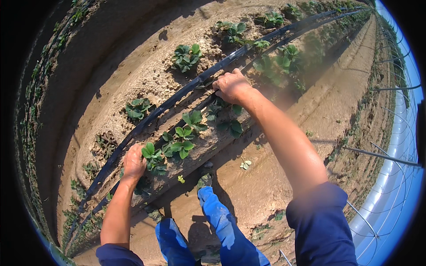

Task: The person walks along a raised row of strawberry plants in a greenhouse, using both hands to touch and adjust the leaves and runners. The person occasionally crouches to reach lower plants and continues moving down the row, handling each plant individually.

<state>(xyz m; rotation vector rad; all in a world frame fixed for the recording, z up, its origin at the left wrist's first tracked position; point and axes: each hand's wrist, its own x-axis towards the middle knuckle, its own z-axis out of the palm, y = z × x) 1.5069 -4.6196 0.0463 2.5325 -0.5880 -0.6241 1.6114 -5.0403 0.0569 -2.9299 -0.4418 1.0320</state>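
Two black irrigation hoses run diagonally along a soil bed between rows of leafy plants that look like strawberries. My right hand [231,84] is closed around the nearer hose [201,105], about mid-picture. Lower left, my left hand [134,162] is curled over the same hose, its fingertips partly hidden. A green plant [153,158] touches or nearly touches the left hand's fingers. The farther hose [173,98] lies beyond both hands, held by neither. Between the hands, leafy plants [181,144] grow beside the nearer hose.
More plants [186,57] line the bed's far side, one of them withered [106,143]. My blue trouser legs [218,219] stand in the furrow. Metal hoops [382,158] and whitish plastic sheeting [376,202] rise at the right. A loose leaf [245,164] lies on the soil.
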